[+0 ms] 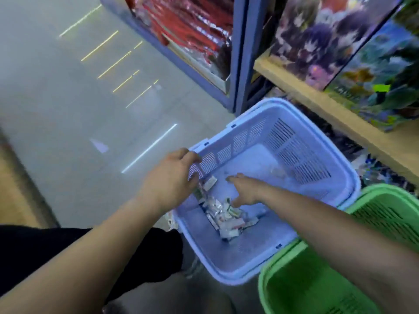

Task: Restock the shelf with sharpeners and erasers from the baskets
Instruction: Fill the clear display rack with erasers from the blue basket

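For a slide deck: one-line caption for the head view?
Left hand and right hand reach into the lilac basket over small packets, green basket alongside.

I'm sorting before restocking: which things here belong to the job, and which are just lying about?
For the job: blue basket, small packets piled in it, green basket, left hand gripping the blue basket's wall, right hand over the packets.
Just lying about: picture boxes on the wooden shelf, red packs in the blue rack.

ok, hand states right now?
Left hand: curled at the blue basket rim, grip unclear through blur.
Right hand: open, holding nothing, over the packets.
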